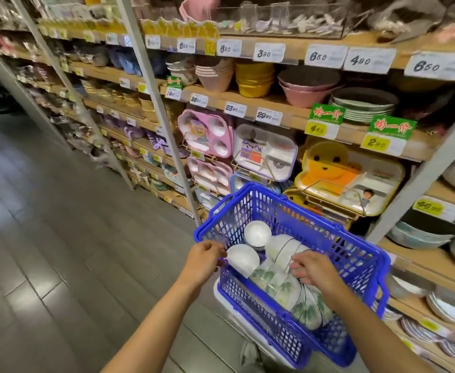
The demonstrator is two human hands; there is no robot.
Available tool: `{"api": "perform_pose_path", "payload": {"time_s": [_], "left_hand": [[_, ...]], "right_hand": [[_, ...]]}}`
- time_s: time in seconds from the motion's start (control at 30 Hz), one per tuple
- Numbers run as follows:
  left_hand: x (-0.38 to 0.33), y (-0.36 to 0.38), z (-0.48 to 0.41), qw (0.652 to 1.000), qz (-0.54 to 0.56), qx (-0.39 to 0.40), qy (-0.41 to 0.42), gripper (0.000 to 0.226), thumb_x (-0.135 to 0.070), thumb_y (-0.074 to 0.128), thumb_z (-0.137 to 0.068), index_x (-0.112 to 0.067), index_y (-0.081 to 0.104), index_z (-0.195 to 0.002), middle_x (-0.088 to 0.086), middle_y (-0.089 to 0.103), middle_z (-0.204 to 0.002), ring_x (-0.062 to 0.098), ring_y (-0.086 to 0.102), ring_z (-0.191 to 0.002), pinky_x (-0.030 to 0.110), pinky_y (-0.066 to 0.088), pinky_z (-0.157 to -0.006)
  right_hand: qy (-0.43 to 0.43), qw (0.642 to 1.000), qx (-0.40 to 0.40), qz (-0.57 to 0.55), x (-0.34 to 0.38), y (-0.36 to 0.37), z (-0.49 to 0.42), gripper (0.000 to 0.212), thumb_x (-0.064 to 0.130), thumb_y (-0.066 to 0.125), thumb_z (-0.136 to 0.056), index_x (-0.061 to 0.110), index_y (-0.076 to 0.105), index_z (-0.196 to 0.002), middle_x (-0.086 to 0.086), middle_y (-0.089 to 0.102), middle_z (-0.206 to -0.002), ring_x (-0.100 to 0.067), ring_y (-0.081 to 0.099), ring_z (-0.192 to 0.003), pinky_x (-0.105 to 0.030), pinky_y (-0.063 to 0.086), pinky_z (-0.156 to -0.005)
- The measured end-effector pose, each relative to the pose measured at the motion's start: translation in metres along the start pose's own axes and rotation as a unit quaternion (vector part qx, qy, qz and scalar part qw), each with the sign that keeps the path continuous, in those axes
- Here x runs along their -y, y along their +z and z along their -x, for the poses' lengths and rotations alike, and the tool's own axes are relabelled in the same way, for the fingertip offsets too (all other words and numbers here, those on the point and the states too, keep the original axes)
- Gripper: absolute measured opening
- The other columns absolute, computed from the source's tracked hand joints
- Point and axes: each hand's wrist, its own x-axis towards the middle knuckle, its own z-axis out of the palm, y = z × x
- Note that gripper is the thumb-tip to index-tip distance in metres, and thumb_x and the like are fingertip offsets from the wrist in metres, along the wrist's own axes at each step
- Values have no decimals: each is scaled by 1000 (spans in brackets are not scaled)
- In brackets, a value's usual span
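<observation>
Chipping is risked if loose bowls (285,289) are jostled — the blue basket (315,219) is gripped by the left hand (205,261), the right hand (315,270) held open, empty.

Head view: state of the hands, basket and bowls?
blue basket: loaded with bowls.
left hand: grips the blue basket's near left rim.
right hand: fingers relaxed, resting on the patterned bowls.
patterned bowls: nested in a row, lying on their sides.
white bowls: two, mouths facing up, slightly tilted.
</observation>
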Motion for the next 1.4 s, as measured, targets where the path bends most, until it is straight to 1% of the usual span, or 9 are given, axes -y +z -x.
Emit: {"api": "perform_pose_path", "payload": {"time_s": [0.13,0.27,0.5,0.73,0.8,0.9,1.03,1.23,1.4], "left_hand": [[-5,1,-58,998,-62,21,-2,20,-7,44,-94,-4,61,-84,12,62,-78,22,56,-67,16,43,-50],[-7,12,-115,988,-138,71,-16,21,-17,46,-94,-7,61,-84,9,62,-77,20,55,-70,30,42,-67],[-4,37,-185,959,-233,159,-19,14,-16,46,-93,-11,55,-84,10,56,-77,18,48,-66,29,36,-60],[12,66,-240,881,-408,239,30,22,-18,47,-94,-12,51,-73,14,61,-80,33,56,-84,39,43,-72],[25,74,-255,850,-457,261,25,15,-22,47,-95,-12,58,-92,14,63,-98,33,58,-100,34,40,-74],[52,81,-281,817,-493,300,4,35,-28,48,-98,-6,51,-126,16,58,-128,33,53,-119,34,43,-89],[94,97,-311,801,-501,328,-14,47,-28,50,-97,0,43,-133,20,51,-135,34,51,-122,36,44,-94],[141,117,-322,746,-561,357,41,40,-10,51,-92,1,41,-130,19,50,-128,32,54,-115,34,45,-87],[165,121,-327,750,-569,324,88,36,-3,44,-94,-2,39,-130,19,53,-125,32,55,-112,39,46,-89]], "right_hand": [[40,999,-9,-21,-1,24,-48,13,8,55,-95,1,64,-90,-13,63,-79,-24,55,-68,-28,40,-61],[77,997,-4,-10,0,37,-85,13,8,53,-94,5,65,-90,-10,63,-79,-19,54,-64,-24,36,-54],[119,992,-27,-19,1,38,-114,13,12,54,-95,5,62,-88,-9,62,-83,-17,55,-65,-20,42,-53],[159,984,-81,18,-11,68,-141,19,11,48,-95,7,57,-78,-14,62,-84,-23,58,-70,-26,45,-61],[171,980,-93,40,-13,88,-152,16,13,46,-95,6,57,-86,-19,63,-90,-32,62,-84,-35,47,-72],[194,975,-92,61,-15,121,-174,19,12,45,-96,10,54,-80,-12,56,-83,-28,57,-80,-32,43,-66],[216,962,-95,136,-31,157,-210,31,9,47,-98,-10,53,-122,-26,56,-125,-35,55,-115,-38,43,-86],[185,918,-65,343,-75,174,-240,27,6,45,-97,1,51,-123,-17,55,-127,-29,55,-116,-35,44,-95],[162,887,-74,426,-96,186,-253,33,-1,47,-93,1,47,-126,-18,58,-125,-30,59,-113,-36,47,-91]]}}
